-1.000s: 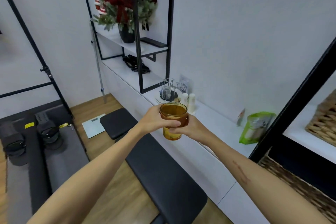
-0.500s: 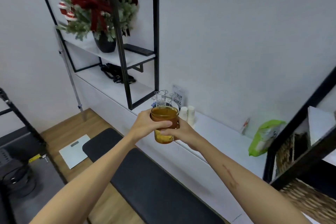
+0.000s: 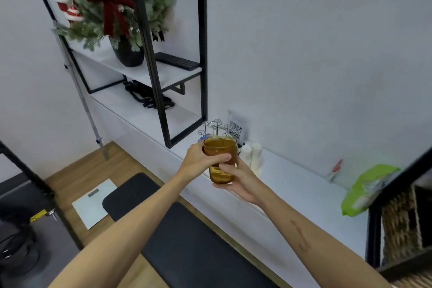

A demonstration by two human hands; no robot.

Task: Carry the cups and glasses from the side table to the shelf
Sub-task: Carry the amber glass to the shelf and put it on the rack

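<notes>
Near the middle of the frame, a person holds an amber glass (image 3: pixel 219 161) upright in both bare hands, above the front edge of a long white counter (image 3: pixel 292 184). Their left hand (image 3: pixel 201 161) wraps around the upper part of the glass, fingers closed across its front, while their right hand (image 3: pixel 238 179) cups the lower part and base from beneath. Just behind the glass, a wire cup rack (image 3: pixel 216 128) stands on the counter beside two white bottles (image 3: pixel 251 153) and a small QR code sign (image 3: pixel 235 129). At the upper left, a black-framed shelf (image 3: pixel 163 75) carries a potted festive plant (image 3: pixel 112 7). A green packet (image 3: pixel 364 190) lies on the counter at the right.
</notes>
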